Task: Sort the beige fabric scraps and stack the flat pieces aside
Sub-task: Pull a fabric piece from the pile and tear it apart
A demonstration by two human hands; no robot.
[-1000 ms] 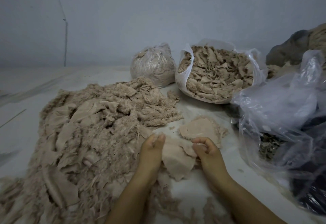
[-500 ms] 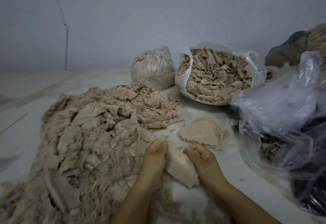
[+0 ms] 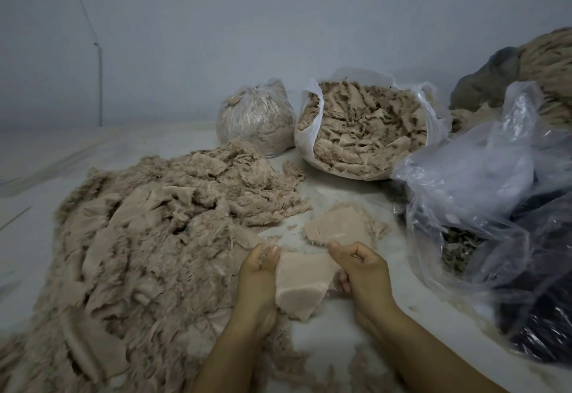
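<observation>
Nearest the camera, two bare forearms enter from the bottom edge and meet over a pale floor point(image 3: 356, 204). The left hand point(image 3: 258, 272) has its fingers curled around the left edge of a flat beige piece point(image 3: 301, 287), thumb on top near the upper corner. The right hand point(image 3: 360, 270) has its fingers folded inward, thumb and forefinger pinching the piece's upper right corner. The piece hangs between both hands, its lower end drooping toward the floor; whether it touches the floor cannot be determined. Loose frayed fibres lie on the floor beneath and around the wrists. To the left, a large heap of beige scraps point(image 3: 148, 238) spreads across the floor from the bottom edge up to mid-frame, mixing smooth strips with fuzzy torn material. Just beyond the hands, a small stack of flat pieces point(image 3: 337, 225) lies on the floor, apart from the heap. To the right, a crumpled clear plastic bag point(image 3: 483, 185) partly covers dark material. Farther back, an open white bag point(image 3: 365, 132) is filled with beige scraps, and beside it on the left stands a tied clear bag point(image 3: 253, 117) of fibres. A plain grey wall point(image 3: 278, 21) closes the background.
</observation>
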